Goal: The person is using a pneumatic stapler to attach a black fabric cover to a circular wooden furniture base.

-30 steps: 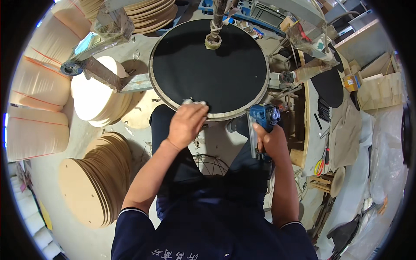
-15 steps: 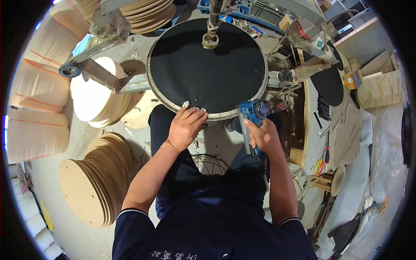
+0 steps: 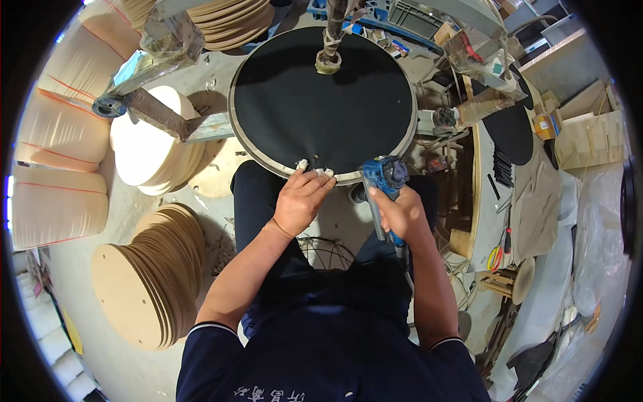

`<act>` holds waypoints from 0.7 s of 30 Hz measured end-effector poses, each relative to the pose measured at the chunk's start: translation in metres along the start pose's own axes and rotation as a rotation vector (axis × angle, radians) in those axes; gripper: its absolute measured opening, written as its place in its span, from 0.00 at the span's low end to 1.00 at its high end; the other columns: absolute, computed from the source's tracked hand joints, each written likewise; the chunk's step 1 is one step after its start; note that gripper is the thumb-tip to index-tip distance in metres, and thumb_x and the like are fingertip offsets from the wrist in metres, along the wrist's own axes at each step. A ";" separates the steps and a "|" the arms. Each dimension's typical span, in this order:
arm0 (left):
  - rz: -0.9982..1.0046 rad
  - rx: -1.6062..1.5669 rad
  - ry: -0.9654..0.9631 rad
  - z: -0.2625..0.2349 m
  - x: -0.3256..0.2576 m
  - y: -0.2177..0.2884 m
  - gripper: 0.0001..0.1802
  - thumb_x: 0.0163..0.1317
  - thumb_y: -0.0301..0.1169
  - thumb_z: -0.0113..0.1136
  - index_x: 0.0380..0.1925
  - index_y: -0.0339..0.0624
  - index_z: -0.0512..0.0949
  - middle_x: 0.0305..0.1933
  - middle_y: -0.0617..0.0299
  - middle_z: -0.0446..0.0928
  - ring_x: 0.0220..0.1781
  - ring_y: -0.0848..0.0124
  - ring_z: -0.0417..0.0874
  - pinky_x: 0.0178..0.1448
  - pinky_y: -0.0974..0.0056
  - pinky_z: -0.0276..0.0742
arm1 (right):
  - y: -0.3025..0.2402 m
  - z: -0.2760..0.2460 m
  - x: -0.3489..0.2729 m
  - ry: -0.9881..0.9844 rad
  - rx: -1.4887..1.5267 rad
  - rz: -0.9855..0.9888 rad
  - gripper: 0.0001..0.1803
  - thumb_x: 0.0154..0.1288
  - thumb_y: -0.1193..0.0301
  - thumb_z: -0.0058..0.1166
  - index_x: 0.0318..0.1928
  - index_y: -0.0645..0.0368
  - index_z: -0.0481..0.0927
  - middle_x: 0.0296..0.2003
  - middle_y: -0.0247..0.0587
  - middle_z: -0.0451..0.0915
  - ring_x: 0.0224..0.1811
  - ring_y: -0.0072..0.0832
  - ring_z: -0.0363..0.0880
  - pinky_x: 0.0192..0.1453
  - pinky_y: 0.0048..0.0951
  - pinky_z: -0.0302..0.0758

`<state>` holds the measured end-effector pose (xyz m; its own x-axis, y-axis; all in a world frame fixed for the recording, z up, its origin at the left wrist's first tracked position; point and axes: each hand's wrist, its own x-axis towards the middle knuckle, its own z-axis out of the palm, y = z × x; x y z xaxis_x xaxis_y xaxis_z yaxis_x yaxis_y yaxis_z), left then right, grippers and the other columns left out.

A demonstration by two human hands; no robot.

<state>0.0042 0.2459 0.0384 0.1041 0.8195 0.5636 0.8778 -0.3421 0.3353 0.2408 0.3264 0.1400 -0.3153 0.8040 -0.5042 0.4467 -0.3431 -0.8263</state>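
Observation:
A round board with black fabric point(image 3: 321, 100) stretched over it lies in front of me, a pale rim point(image 3: 262, 165) showing around its edge. My left hand point(image 3: 301, 201) is at the near edge, its white-wrapped fingertips pressing and gripping the fabric there. Small creases run in the cloth by those fingers. In my right hand point(image 3: 403, 213) is a blue staple gun point(image 3: 386, 175), its nose up against the near right part of the rim. A hose leads down from its handle. The contact point under the nose is hidden.
A wrapped post point(image 3: 333, 40) comes down onto the fabric, with metal arms point(image 3: 157, 115) at both sides. Stacked wooden discs point(image 3: 144, 281) and white foam discs point(image 3: 151, 144) stand left. On the right bench point(image 3: 492, 221) lie scissors point(image 3: 495, 258), black strips and cloth.
My left hand has slid right along the near edge. The staple gun has shifted slightly left, closer to it. The board has moved a little to the right in view.

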 end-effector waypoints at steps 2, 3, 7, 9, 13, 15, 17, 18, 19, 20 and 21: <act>0.026 -0.043 -0.018 0.000 0.000 0.000 0.26 0.52 0.23 0.70 0.55 0.45 0.88 0.56 0.64 0.87 0.60 0.63 0.85 0.74 0.50 0.78 | -0.001 -0.001 0.000 0.015 -0.029 0.001 0.18 0.73 0.59 0.65 0.40 0.64 0.81 0.20 0.31 0.76 0.18 0.20 0.74 0.24 0.28 0.69; 0.020 -0.074 -0.038 -0.002 0.000 0.001 0.26 0.53 0.21 0.69 0.55 0.45 0.88 0.56 0.63 0.87 0.61 0.62 0.86 0.74 0.49 0.79 | -0.005 -0.003 -0.002 0.015 -0.043 -0.002 0.18 0.74 0.59 0.65 0.40 0.64 0.81 0.20 0.31 0.76 0.19 0.20 0.74 0.24 0.28 0.70; 0.018 -0.140 -0.027 0.005 -0.004 0.002 0.24 0.54 0.21 0.69 0.55 0.44 0.88 0.56 0.61 0.87 0.62 0.60 0.87 0.73 0.49 0.80 | -0.011 0.000 -0.006 0.037 -0.055 -0.034 0.19 0.74 0.58 0.65 0.42 0.64 0.81 0.20 0.31 0.76 0.19 0.20 0.74 0.25 0.29 0.70; 0.030 -0.155 -0.031 0.007 -0.001 0.004 0.24 0.55 0.21 0.69 0.54 0.44 0.88 0.56 0.60 0.87 0.62 0.60 0.87 0.73 0.49 0.79 | -0.012 0.004 -0.006 0.006 -0.030 -0.015 0.19 0.74 0.58 0.65 0.42 0.64 0.82 0.20 0.31 0.76 0.19 0.20 0.74 0.25 0.29 0.70; 0.028 -0.216 -0.042 0.012 0.004 0.012 0.22 0.56 0.20 0.68 0.53 0.43 0.88 0.55 0.59 0.88 0.62 0.59 0.87 0.74 0.49 0.79 | -0.003 0.005 0.000 -0.004 -0.017 0.026 0.19 0.74 0.57 0.65 0.41 0.62 0.81 0.21 0.32 0.77 0.18 0.20 0.74 0.24 0.30 0.70; 0.005 -0.260 -0.027 0.017 0.004 0.014 0.22 0.56 0.18 0.68 0.52 0.44 0.89 0.54 0.58 0.88 0.60 0.58 0.88 0.73 0.49 0.79 | -0.006 0.000 0.000 0.007 -0.066 0.009 0.19 0.74 0.57 0.65 0.41 0.62 0.81 0.20 0.32 0.76 0.17 0.21 0.74 0.24 0.30 0.70; -0.005 -0.349 -0.043 0.020 0.005 0.015 0.23 0.56 0.17 0.68 0.53 0.44 0.88 0.55 0.58 0.88 0.62 0.58 0.87 0.75 0.49 0.78 | -0.007 -0.006 0.000 0.022 -0.117 -0.011 0.18 0.74 0.57 0.65 0.40 0.61 0.81 0.20 0.32 0.76 0.17 0.21 0.74 0.24 0.30 0.70; -0.014 -0.439 -0.061 0.020 0.007 0.015 0.24 0.56 0.16 0.67 0.54 0.44 0.88 0.57 0.57 0.87 0.63 0.57 0.87 0.76 0.50 0.78 | -0.004 -0.008 -0.002 0.051 -0.095 -0.003 0.19 0.74 0.56 0.65 0.39 0.61 0.81 0.19 0.32 0.76 0.17 0.22 0.74 0.24 0.31 0.70; -0.045 -0.526 -0.097 0.018 0.009 0.013 0.25 0.55 0.13 0.66 0.53 0.44 0.88 0.57 0.56 0.87 0.63 0.56 0.86 0.76 0.50 0.78 | -0.003 -0.011 -0.004 0.079 -0.073 0.004 0.19 0.74 0.56 0.66 0.39 0.61 0.81 0.19 0.32 0.76 0.16 0.22 0.74 0.24 0.31 0.70; -0.056 -0.500 -0.042 0.011 0.012 0.013 0.25 0.54 0.13 0.66 0.53 0.44 0.88 0.57 0.56 0.87 0.63 0.55 0.86 0.75 0.49 0.78 | -0.003 -0.016 -0.009 0.079 -0.079 0.002 0.19 0.74 0.56 0.66 0.39 0.61 0.81 0.19 0.32 0.76 0.16 0.22 0.74 0.24 0.31 0.70; -0.069 -0.469 0.010 0.005 0.010 0.008 0.25 0.54 0.13 0.66 0.53 0.44 0.88 0.57 0.55 0.87 0.63 0.54 0.86 0.75 0.49 0.78 | -0.005 -0.020 -0.015 0.111 -0.097 -0.006 0.19 0.74 0.56 0.66 0.37 0.61 0.81 0.18 0.32 0.76 0.16 0.23 0.74 0.24 0.31 0.70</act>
<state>0.0149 0.2538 0.0431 0.0465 0.8438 0.5346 0.5768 -0.4596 0.6753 0.2604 0.3256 0.1570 -0.2259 0.8565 -0.4640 0.5252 -0.2941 -0.7985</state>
